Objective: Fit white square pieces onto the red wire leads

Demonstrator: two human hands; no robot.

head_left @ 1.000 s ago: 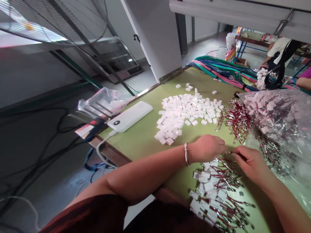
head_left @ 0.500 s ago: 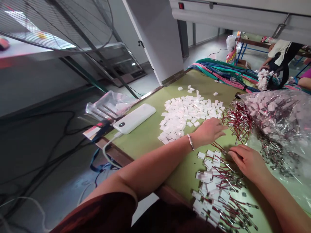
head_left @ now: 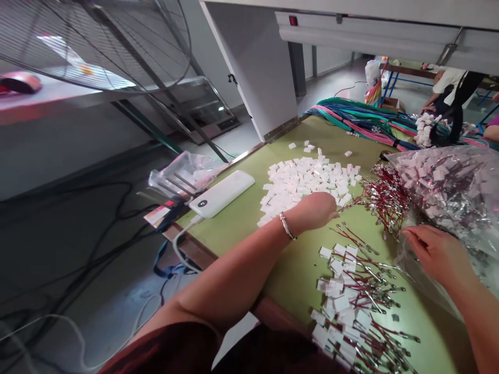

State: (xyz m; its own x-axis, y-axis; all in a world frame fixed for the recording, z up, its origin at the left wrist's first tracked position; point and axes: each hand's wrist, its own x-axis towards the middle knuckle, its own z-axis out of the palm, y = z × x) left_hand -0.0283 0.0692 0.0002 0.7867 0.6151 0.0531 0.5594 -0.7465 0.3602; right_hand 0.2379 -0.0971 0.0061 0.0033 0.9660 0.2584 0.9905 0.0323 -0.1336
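Short red wires (head_left: pixel 386 200), tipped with shiny metal terminals, are heaped in a tangle at the right of the green table (head_left: pixel 230 228), just beside a clear bag (head_left: pixel 440 176). The left hand (head_left: pixel 317 210) is held at the near edge of the white blocks (head_left: pixel 312 174), its back turned up and its fingers curled; a thin red strand is seen running from the fingertips towards the heap, but whether it is gripped cannot be told. The right hand (head_left: pixel 442 254) is placed at the bag's near edge, with thumb and forefinger brought close together (anything pinched between them is too small to be made out).

The white blocks are small, flat and roughly rectangular; they are spread in a thick layer, with a few scattered apart on the far side. Nearer the body, a column of joined pieces (head_left: pixel 345 298) is laid out: white blocks are set to the left, and red wires ending in metal are fanned out to the right. Just beyond that column, a few loose wires (head_left: pixel 353 236) are laid slantwise. A white device (head_left: pixel 224 195) is set at the table's left edge, and coloured cables (head_left: pixel 351 117) are stretched along the far side.
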